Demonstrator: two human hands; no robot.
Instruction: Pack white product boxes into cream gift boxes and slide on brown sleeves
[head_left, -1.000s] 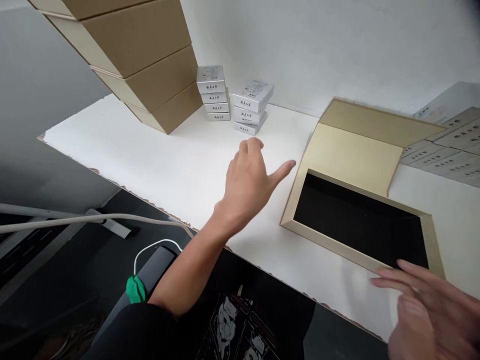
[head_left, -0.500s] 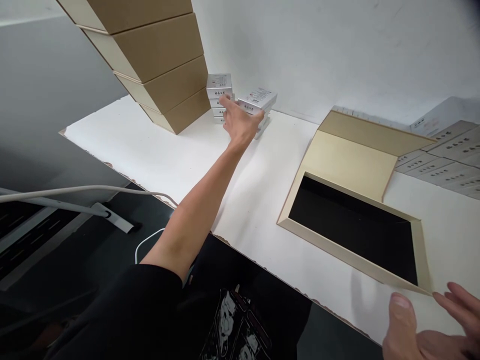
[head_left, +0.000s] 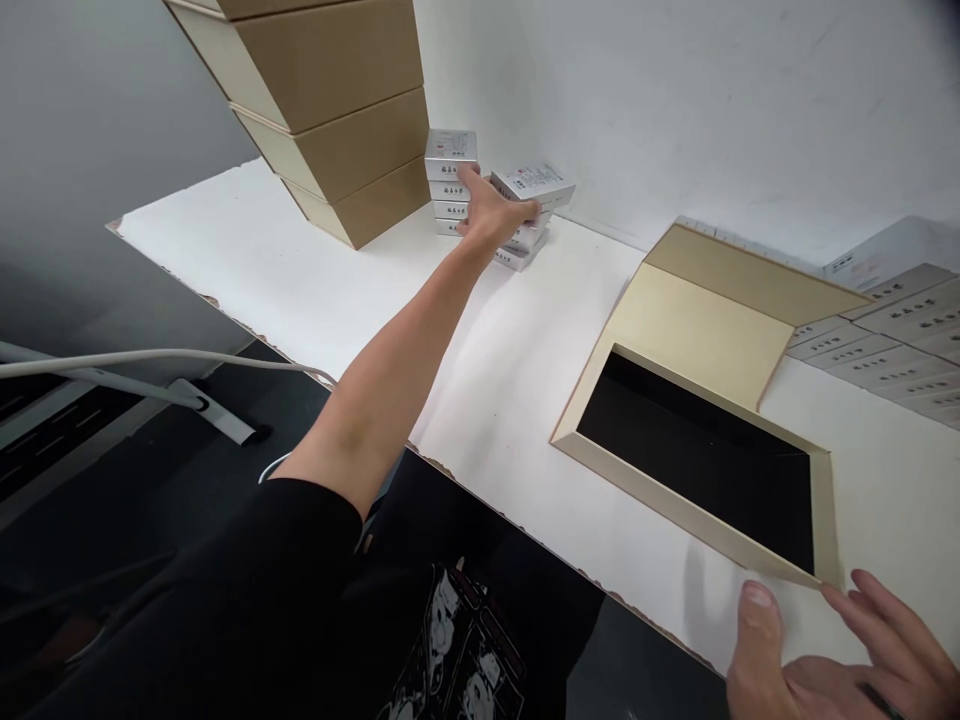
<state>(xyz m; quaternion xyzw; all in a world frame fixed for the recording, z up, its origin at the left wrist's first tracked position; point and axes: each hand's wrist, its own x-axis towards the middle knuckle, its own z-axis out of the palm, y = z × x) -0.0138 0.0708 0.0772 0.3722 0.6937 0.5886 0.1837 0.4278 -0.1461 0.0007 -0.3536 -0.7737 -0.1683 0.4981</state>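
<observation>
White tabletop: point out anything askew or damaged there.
The right-hand stack of small silver boxes by the left hand looks askew: its boxes do not line up. The tabletop looks damaged along its near edge, which is ragged and brown in places.

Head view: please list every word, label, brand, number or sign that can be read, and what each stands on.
None can be read with certainty.
Left stack: dark characters on the fronts and fine print on top, too small.
Right stack: similar marks, too small and partly hidden.
Grey boxes: dark characters, blurred.
Clothing print: pale figures; any lettering is unclear.
Open box and brown boxes: no text visible.
</observation>
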